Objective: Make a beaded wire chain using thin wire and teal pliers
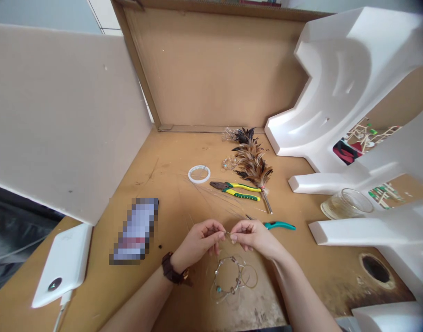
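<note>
My left hand point(207, 235) wears a dark watch-like wristband point(173, 269) and pinches a thin wire point(227, 234) between thumb and fingers. From the other side, my right hand point(249, 237) pinches the same small bit of wire, so the fingertips almost meet. Just below both hands is a beaded wire bracelet point(233, 292) with loose loops and a turquoise bead; I cannot tell whether it hangs or lies on the table. Teal-handled pliers point(282, 225) lie partly behind my right hand, their jaws mostly hidden.
Combination pliers point(235, 190), a white ring-shaped spool point(199, 174), a feather duster point(254, 161) and more beaded wire point(229, 162) lie beyond. A phone point(135, 230) and white power bank point(64, 263) are left. White foam point(336, 92) and a glass point(348, 204) stand right, near a table hole point(375, 269).
</note>
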Motion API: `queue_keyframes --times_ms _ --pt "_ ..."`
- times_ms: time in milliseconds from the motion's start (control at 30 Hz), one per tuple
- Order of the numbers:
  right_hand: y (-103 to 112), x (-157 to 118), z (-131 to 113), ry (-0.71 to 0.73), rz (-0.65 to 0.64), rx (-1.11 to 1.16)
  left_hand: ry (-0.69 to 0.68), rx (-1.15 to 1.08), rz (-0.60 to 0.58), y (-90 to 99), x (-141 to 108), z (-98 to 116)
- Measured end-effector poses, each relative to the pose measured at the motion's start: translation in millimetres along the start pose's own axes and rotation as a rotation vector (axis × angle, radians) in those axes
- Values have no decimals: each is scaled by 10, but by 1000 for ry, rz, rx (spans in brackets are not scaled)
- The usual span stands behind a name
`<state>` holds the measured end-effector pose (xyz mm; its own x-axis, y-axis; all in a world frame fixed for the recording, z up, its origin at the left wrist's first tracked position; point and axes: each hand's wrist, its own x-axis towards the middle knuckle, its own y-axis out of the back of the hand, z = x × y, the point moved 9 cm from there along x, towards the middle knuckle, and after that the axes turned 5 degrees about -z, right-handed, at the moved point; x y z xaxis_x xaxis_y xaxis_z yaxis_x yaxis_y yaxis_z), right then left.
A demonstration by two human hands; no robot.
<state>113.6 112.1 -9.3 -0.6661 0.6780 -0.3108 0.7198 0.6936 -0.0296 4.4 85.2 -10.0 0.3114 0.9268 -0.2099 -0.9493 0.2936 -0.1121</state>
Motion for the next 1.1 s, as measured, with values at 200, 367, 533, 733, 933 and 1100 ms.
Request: queue_keyframes --times_ms 200,367,533,733,933,1100 --pt "42 -2 -56 55 105 -216 -19 -73 102 88 6 3" --pt "7 -21 -73 105 99 -312 -2 -15 138 99 6 -13" --pt "-30 -63 -117 141 130 -417 -22 82 142 46 -20 19" --pt "-28 -289 -255 155 163 -711 -64 129 121 -7 -44 90" --pt "479 -727 -269 52 414 -1273 -27 92 100 2 0 -47" --pt "749 -888 34 -90 431 -1495 -28 68 100 4 0 -45"
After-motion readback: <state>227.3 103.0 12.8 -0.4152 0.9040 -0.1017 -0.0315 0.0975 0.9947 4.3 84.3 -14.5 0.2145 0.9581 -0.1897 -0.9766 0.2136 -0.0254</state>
